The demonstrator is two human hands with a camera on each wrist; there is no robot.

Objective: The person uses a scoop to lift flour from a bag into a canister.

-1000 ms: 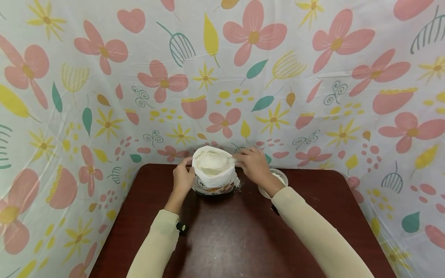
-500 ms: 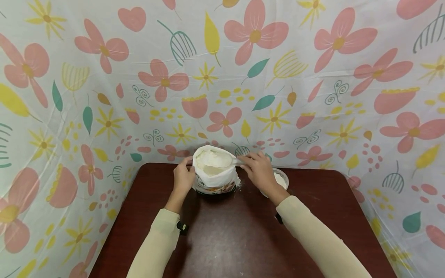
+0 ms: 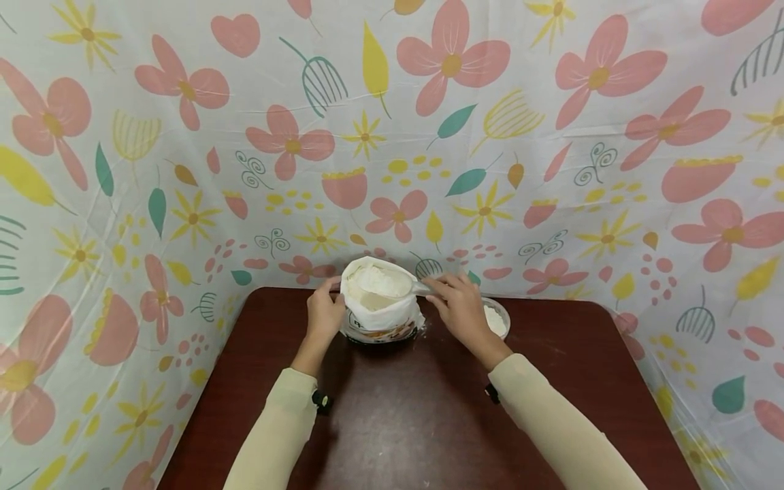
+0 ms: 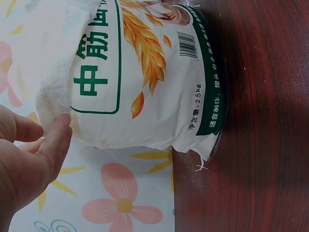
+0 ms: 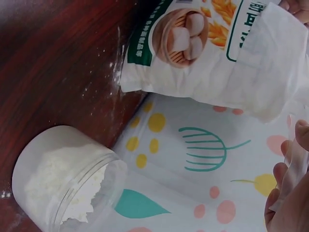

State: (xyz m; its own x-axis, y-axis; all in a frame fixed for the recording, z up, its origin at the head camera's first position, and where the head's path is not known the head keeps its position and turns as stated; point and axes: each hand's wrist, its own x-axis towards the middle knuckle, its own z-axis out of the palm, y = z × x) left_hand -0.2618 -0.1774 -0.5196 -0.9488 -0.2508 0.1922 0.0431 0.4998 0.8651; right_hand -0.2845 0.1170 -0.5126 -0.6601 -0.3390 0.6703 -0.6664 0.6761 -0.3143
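A white flour bag (image 4: 145,87) with green print and a wheat picture stands upright with its top folded open, pale flour (image 3: 367,279) showing inside. My left hand (image 3: 324,314) pinches the bag's rim on its left side, thumb and fingers at the folded edge in the left wrist view. From the right, my right hand (image 3: 462,309) grips the handle of a whitish, see-through scoop (image 3: 421,288). The scoop's bowl is in the bag's mouth, over the flour. Beside the right forearm stands a clear round jar (image 5: 63,179) partly filled with white flour.
Bag and jar stand near the back edge of a dark red-brown wooden table (image 3: 392,422). Spilled flour (image 5: 113,72) dusts the wood beside the bag. A flower-patterned cloth (image 3: 392,136) hangs close behind the table and along both sides.
My right hand has drawn slightly to the right and towards me, so more of the scoop's handle and the jar show. The left hand keeps its place on the bag's rim.
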